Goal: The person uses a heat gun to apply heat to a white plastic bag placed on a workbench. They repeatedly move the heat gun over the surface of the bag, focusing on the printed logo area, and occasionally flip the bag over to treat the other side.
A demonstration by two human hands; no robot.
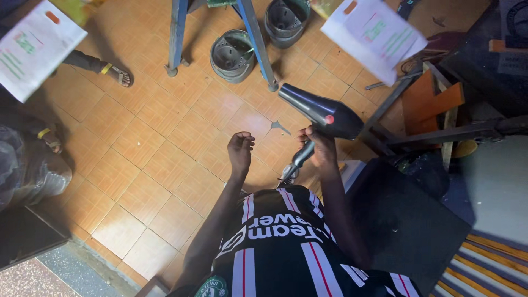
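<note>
So the right hand [320,147] is wrapped tight around the handle of a black hair dryer [322,114], nozzle aimed up and to the left over the orange tiled floor [159,132]. The left hand [240,149] is empty, fingers loosely curled, hanging just beside the dryer's handle without touching it. Looks to me like the holding-and-aiming stage, dryer up and away from anything. I'd guess a next move needs that free hand on the handle or its cord. 2 grey round housings [232,55] sit by the blue stand legs [256,41].
</note>
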